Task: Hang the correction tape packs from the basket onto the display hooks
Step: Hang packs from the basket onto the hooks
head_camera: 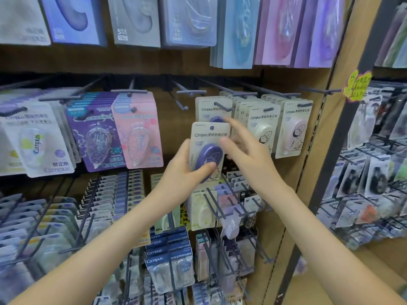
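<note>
Your left hand (185, 172) gripped a purple correction tape pack (209, 137) by its lower half, thumb across the blister, at the middle of the frame. Your right hand (246, 157) was spread loose beside it, fingers reaching toward the display hook (222, 106) just above, where a matching pack (204, 104) already hung. The held pack was not yet hooked. The basket was out of view, so I could not tell how many remained.

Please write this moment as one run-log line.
left hand: grips purple pack | right hand: open, near hook | purple pack: not yet hung
</note>
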Demonstrator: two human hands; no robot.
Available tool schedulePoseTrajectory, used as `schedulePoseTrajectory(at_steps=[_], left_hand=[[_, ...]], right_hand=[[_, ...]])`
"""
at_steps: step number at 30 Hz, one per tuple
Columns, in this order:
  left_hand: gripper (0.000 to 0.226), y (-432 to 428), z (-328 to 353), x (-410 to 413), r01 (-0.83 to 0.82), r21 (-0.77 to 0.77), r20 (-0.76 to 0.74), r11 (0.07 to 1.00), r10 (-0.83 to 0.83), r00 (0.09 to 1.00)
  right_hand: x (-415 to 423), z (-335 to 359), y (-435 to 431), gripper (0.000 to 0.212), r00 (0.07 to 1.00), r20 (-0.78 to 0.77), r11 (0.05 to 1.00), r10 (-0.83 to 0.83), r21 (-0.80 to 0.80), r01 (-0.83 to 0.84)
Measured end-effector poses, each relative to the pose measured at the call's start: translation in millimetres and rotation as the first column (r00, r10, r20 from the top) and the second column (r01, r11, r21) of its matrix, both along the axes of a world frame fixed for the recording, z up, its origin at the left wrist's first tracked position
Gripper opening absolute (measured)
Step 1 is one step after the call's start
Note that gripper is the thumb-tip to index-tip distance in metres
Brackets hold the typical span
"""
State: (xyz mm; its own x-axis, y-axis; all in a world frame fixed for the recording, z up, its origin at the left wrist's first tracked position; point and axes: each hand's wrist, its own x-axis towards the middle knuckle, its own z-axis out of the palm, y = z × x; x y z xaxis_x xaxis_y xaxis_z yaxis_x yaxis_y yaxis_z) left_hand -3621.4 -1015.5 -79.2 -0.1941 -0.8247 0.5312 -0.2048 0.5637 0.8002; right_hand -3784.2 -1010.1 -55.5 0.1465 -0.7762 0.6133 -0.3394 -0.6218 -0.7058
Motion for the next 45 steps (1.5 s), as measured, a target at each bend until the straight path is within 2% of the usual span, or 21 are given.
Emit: schedulePoseTrajectory(at_steps=[4,8,12,16,20,22,25,27,29,31,36,41,45], left_hand=[[0.041,-7,14,-18,0.096,0.009,-0.006,0.995,-0.096,0.995],[0.039,-17,28,-32,0.133,0.025,-0.029,0.991,-0.132,0.991],[0.041,-22,32,-37,0.172,0.055,-0.051,0.984,-0.169,0.984],[0.037,-21,29,-34,0.180,0.042,-0.044,0.983,-0.179,0.983],[0.034,-24,26,-30,0.059,0.032,0.004,0.998,-0.060,0.998],[0.043,-25,25,-29,-0.018,0.011,0.058,1.000,0.017,0.998],[0.063,-23,23,-24,-0.134,-0.108,0.101,0.985,0.145,0.984],[0.072,-23,17,-21,-0.202,-0.293,0.168,0.935,0.258,0.951],[0.078,-23,8,-18,-0.250,-0.461,0.246,0.852,0.393,0.886],[0.078,-22,-3,-17,-0.265,-0.530,0.254,0.805,0.449,0.857],[0.070,-14,-35,-21,-0.290,-0.513,0.241,0.808,0.460,0.854],[0.059,24,-75,-57,-0.162,-0.419,0.297,0.894,0.303,0.905],[0.053,71,-140,-123,0.008,-0.229,0.427,0.973,0.093,0.900]], right_hand=[[-5,2,-3,0.062,0.988,0.120,0.995,-0.095,0.003,0.095],[-12,10,-6,0.058,0.967,0.199,0.986,-0.158,-0.026,0.167],[-12,18,-4,0.045,0.971,0.112,0.974,-0.213,-0.060,0.220],[-9,16,-1,0.046,0.969,0.055,0.967,-0.243,-0.061,0.246],[-4,14,-12,0.048,0.951,0.018,0.948,-0.308,-0.073,0.309],[-2,15,-21,0.050,0.941,-0.012,0.939,-0.338,-0.064,0.337],[6,17,-32,0.056,0.918,-0.111,0.925,-0.380,-0.043,0.378],[12,19,-39,0.059,0.887,-0.183,0.905,-0.423,-0.047,0.422],[19,19,-46,0.060,0.886,-0.183,0.904,-0.426,-0.041,0.426],[23,16,-50,0.060,0.899,-0.142,0.910,-0.414,-0.039,0.413],[17,-8,-25,0.059,0.916,-0.141,0.926,-0.375,-0.095,0.365],[-34,-65,28,0.050,0.930,-0.174,0.939,-0.324,-0.179,0.294],[-108,-146,77,0.044,0.911,-0.258,0.944,-0.321,-0.006,0.330]])
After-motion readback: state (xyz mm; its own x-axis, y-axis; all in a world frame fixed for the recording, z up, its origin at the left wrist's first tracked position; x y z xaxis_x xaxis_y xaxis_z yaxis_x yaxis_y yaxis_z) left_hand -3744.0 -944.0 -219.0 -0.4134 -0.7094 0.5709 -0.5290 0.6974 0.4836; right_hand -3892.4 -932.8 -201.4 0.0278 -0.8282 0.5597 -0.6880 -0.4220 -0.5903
